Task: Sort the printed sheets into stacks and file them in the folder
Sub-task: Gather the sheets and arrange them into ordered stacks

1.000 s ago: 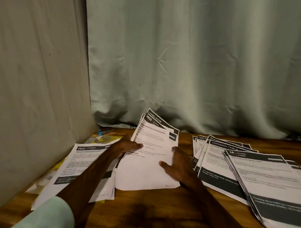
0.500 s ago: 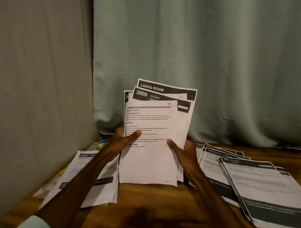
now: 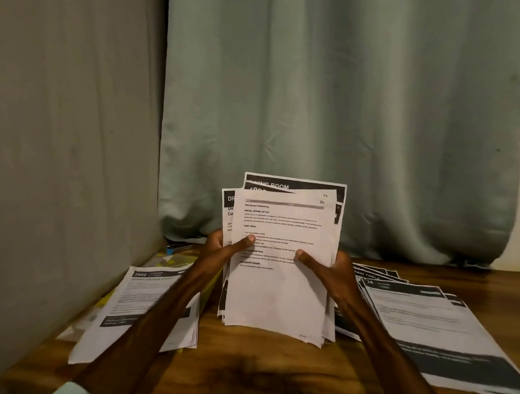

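- While the sheaf of printed sheets (image 3: pixel 279 289) is upright, the left hand (image 3: pixel 218 250) grips its nine-o'clock edge, thumb in front.
- At three o'clock, the right hand (image 3: pixel 331 268) grips likewise.

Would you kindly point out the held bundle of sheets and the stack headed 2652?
held bundle of sheets (image 3: pixel 276 294): head view, blank lower part of front sheet.
stack headed 2652 (image 3: pixel 134 292): head view, text on top sheet.
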Demonstrator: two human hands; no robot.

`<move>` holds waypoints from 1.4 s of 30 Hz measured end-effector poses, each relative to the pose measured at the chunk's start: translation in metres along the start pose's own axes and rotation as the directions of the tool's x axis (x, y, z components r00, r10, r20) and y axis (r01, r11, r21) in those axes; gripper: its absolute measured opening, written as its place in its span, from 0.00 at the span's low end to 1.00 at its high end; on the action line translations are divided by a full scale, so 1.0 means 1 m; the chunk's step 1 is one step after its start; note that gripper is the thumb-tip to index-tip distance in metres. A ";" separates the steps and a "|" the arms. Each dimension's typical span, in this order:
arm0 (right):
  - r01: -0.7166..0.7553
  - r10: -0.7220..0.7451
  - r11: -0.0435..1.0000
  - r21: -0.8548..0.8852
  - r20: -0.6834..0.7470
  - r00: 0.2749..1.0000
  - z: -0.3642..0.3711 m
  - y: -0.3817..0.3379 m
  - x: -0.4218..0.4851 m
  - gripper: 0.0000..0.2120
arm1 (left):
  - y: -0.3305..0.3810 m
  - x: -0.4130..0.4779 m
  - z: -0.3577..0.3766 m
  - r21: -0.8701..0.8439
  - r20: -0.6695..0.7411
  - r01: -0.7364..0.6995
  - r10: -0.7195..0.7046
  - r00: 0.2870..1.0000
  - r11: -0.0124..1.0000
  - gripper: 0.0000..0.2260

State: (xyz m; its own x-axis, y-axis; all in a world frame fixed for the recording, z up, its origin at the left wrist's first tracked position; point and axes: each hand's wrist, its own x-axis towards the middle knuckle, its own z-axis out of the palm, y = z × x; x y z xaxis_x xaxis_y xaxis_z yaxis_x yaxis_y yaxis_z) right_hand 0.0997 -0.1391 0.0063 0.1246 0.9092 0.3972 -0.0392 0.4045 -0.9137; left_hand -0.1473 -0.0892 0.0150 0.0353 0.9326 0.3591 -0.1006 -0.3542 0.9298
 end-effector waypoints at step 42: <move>-0.242 0.238 0.970 -0.003 -0.174 0.956 -0.068 0.083 0.019 0.14 | -0.102 -0.001 0.009 0.327 -0.137 0.157 -0.117 0.984 0.932 0.16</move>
State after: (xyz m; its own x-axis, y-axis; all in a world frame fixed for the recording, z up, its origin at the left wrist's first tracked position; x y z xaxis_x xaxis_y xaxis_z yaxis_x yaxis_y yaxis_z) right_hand 0.1663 -0.0952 -0.0674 0.2822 0.9480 0.1473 -0.0652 0.1721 -0.9829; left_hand -0.1282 -0.0545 -0.0795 -0.0901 0.9682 0.2332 0.2371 -0.2066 0.9493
